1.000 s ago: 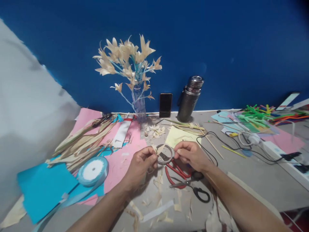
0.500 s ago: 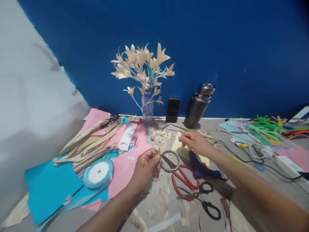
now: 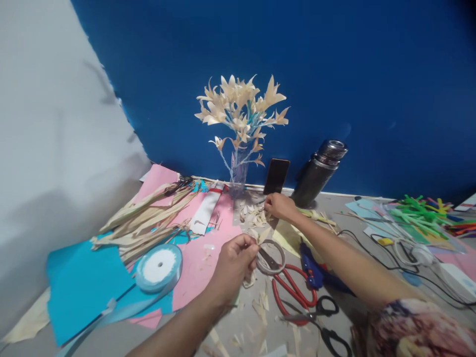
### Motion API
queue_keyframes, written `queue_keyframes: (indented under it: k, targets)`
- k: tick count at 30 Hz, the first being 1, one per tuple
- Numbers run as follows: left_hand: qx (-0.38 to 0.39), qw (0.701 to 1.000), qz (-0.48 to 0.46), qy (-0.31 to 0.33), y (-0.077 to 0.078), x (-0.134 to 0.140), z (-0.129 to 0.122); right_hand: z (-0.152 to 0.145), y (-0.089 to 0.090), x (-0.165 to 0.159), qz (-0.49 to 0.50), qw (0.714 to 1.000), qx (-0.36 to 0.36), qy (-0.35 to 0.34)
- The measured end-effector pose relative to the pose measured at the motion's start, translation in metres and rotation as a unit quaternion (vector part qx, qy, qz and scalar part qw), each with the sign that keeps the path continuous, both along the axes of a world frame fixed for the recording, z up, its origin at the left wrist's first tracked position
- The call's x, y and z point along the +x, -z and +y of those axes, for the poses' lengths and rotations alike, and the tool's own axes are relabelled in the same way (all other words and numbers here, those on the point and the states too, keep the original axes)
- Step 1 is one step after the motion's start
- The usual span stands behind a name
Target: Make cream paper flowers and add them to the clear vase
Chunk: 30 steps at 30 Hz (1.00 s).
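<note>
In the head view, the left hand (image 3: 238, 259) is over the middle of the counter (image 3: 330, 202), thumb and fingertips pinching the near side of a grey ring (image 3: 284, 257), with a pale petal standing beside the fingertips. The right hand (image 3: 280, 206) is farther out, toward the back edge, at the right side of a scatter of small pale petals (image 3: 256, 216). Its fingers are bunched together; whether they grip a petal I cannot tell.

Red-handled scissors (image 3: 314, 296) lie beneath the ring, black-handled scissors (image 3: 329, 342) nearer the front edge, and a blue glue gun (image 3: 312, 270) right of the ring.

To work well here, the left pinch should stay light and steady so the ring doesn't twist, while the right fingertips lift a single petal by its edge, since such thin pieces probably crease easily.
</note>
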<state>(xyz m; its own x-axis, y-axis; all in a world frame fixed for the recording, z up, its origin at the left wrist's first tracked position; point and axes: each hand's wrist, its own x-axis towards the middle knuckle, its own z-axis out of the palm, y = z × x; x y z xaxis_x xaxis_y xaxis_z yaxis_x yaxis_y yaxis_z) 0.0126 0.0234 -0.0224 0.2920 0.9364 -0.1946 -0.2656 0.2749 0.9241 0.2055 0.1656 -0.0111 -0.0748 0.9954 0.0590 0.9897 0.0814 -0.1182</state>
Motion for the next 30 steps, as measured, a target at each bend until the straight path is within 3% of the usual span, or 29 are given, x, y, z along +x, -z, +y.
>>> queue_keyframes:
  k: [6,9,12,17,21,23,26,28,30]
  targets:
    - [0.005,1.000,-0.019,-0.007,0.005,-0.001,0.004,-0.024,-0.005,0.006,-0.056,0.989,0.130,-0.043]
    - [0.000,1.000,-0.030,-0.007,0.007,0.000,0.005,-0.033,-0.007,0.007,-0.066,0.981,0.165,-0.079]
    - [-0.010,0.999,-0.050,-0.005,0.007,0.000,0.004,-0.035,-0.011,0.007,-0.059,0.976,0.197,-0.071]
    - [-0.065,0.987,-0.144,0.019,0.001,-0.004,0.006,-0.059,-0.023,0.005,0.110,0.970,0.218,0.014]
    - [-0.104,0.975,-0.193,0.034,-0.007,-0.007,0.004,-0.108,-0.033,0.001,0.152,0.956,0.247,-0.052]
    - [-0.118,0.969,-0.213,0.042,-0.010,-0.007,0.002,-0.132,-0.035,-0.004,0.180,0.952,0.228,-0.096]
    - [-0.122,0.958,-0.248,0.076,-0.010,-0.005,-0.002,-0.153,-0.032,-0.012,0.311,0.931,0.153,-0.111]
    - [-0.121,0.953,-0.254,0.112,-0.008,-0.004,-0.004,-0.157,-0.025,-0.016,0.434,0.893,0.086,-0.088]
    - [-0.125,0.952,-0.244,0.135,-0.005,-0.003,-0.006,-0.156,-0.016,-0.018,0.555,0.830,0.011,-0.055]
